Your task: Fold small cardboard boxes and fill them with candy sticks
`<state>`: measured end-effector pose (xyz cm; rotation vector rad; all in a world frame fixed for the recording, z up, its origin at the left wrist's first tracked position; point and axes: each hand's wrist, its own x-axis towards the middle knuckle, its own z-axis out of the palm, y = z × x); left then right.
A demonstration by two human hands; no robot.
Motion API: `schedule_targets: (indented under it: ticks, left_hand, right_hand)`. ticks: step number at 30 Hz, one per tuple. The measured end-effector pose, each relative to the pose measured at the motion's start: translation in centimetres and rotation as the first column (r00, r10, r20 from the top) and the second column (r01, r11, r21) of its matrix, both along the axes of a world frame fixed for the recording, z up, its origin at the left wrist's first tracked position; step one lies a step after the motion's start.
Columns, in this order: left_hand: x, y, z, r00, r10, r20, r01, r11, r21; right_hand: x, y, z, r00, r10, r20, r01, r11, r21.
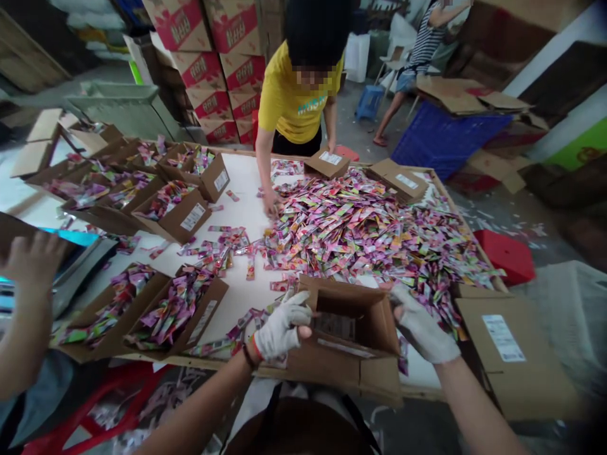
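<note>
My left hand (281, 327), in a white glove, grips the left flap of an open cardboard box (351, 341) at the table's near edge. My right hand (420, 327), also gloved, rests on the box's right side beside the heap, fingers curled; what it holds is hidden. The box looks nearly empty, with a label showing inside. A big heap of colourful sachets (360, 230) covers the white table (241, 183) just beyond the box.
Several open boxes of sachets (165, 205) stand at left, two more (173, 309) near my left hand. A person in a yellow shirt (296, 95) sorts opposite. Another person's hand (31, 259) is at far left. A flat box (515, 354) lies at right, a red stool (507, 256) beyond.
</note>
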<state>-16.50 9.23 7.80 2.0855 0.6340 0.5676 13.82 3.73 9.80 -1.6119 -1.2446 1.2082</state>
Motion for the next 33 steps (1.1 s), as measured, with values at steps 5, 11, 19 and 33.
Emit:
schedule_targets:
  ticks: [5,11,19,33]
  left_hand:
    - [1.8,-0.8,-1.6,0.881,0.473,0.021,-0.470,0.879,-0.082]
    - [3.9,-1.4,-0.9,0.888,0.447,-0.106,-0.322,0.770,0.550]
    - [3.7,0.3,0.2,0.947,-0.038,-0.318,0.175,0.893,0.415]
    - [8.2,1.3,1.6,0.849,-0.099,-0.519,0.383,0.792,0.476]
  right_hand:
    - [-2.2,1.4,-2.6,0.960,-0.037,0.279,0.057,0.996,-0.062]
    - [-0.1,-1.1,-2.7,0.733,0.247,0.634,-0.397,0.912,0.103]
    - [-0.7,-3.7,2.6,0.324,0.527,0.785,-0.621,0.745,-0.244]
    - [-4.4,-2.9,1.5,0.338,0.436,0.834,-0.475,0.844,-0.249]
